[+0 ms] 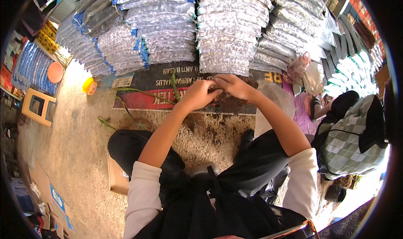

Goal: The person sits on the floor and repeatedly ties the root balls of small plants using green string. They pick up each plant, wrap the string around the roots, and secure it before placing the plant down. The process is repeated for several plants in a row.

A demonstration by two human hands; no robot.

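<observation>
My left hand (pixel 199 95) and my right hand (pixel 233 86) meet over a black and red printed sheet (pixel 141 97) that bears writing. Their fingertips come together around something small and dark, mostly hidden by the fingers. Dark crumbs like soil (pixel 220 122) lie scattered on the sheet and on the floor below the hands. Long green leaves (pixel 174 86) stretch over the sheet to the left of my left hand. Beside my right forearm lies a translucent plastic piece (pixel 274 100).
Stacked clear plastic bags (pixel 225 34) with pale contents wall off the far side. Leftward are a yellow tub (pixel 89 86), a plastic stool (pixel 37 119) and a cardboard box (pixel 117 176) by my knee. At right sits a person in checked cloth (pixel 349 141), near a black pot (pixel 335 193).
</observation>
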